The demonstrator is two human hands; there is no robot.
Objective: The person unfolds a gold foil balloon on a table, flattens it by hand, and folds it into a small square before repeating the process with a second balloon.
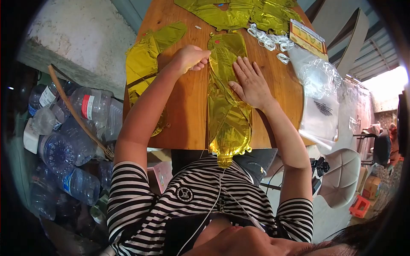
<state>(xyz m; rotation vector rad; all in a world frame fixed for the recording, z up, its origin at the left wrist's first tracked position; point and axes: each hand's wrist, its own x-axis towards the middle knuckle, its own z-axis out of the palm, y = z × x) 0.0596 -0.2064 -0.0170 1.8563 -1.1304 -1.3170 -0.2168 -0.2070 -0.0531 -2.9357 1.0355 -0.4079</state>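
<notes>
A gold foil balloon, flat and creased, runs lengthwise down the wooden table, its lower end hanging over the front edge. My left hand is closed in a pinch on the balloon's left edge near its top. On the right edge of the same balloon lies my right hand, palm down with its fingers apart. Another flat gold balloon rests on the table's left side. More gold foil balloons lie at the far end.
White string bundles lie at the upper right, beside a printed card packet. Clear plastic bags cover the right edge. Large plastic bottles are piled on the left. A chair and a red stool stand at the right.
</notes>
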